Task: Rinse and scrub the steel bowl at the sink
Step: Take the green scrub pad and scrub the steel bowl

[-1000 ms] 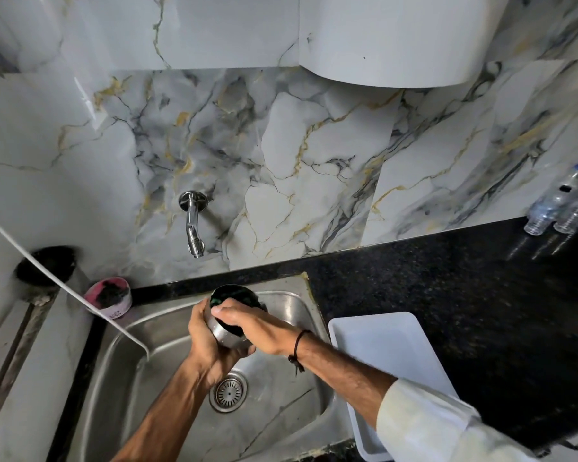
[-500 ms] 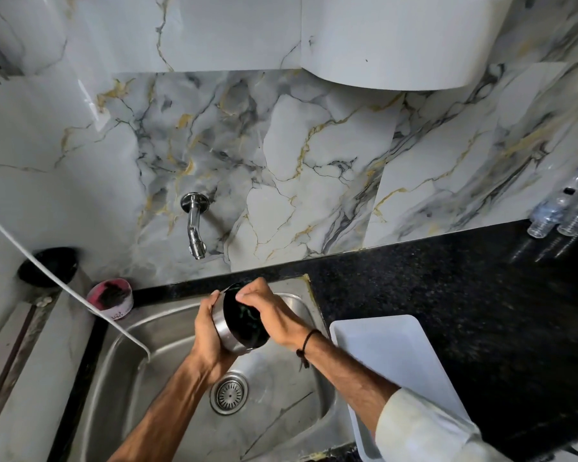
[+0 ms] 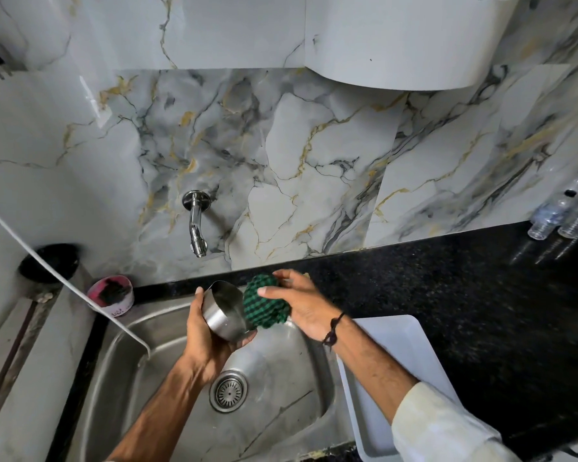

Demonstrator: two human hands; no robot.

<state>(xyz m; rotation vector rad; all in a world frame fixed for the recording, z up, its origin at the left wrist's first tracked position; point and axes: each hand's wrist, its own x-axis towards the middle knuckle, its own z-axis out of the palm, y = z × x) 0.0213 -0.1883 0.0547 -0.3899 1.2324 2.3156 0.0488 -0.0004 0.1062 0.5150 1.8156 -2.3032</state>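
Observation:
A small steel bowl [image 3: 222, 311] is tipped on its side over the steel sink [image 3: 121, 378], its mouth facing right. My left hand [image 3: 204, 341] cups it from below and behind. My right hand [image 3: 302, 303] grips a green and black mesh scrubber [image 3: 264, 303], which sits just outside the bowl's mouth, touching its rim. The wall tap [image 3: 196, 225] hangs above and a little left of the bowl; no water shows at its spout.
A drain strainer [image 3: 228, 390] lies under my left wrist. A pink tub [image 3: 112, 295] stands on the ledge at the sink's back left. A white tray [image 3: 391, 371] lies on the black counter [image 3: 481, 295] to the right. Plastic bottles [image 3: 568, 211] lie far right.
My right hand has pulled the scrubber out of the bowl to the right. The bowl has tilted so its mouth faces right, still held in my left hand.

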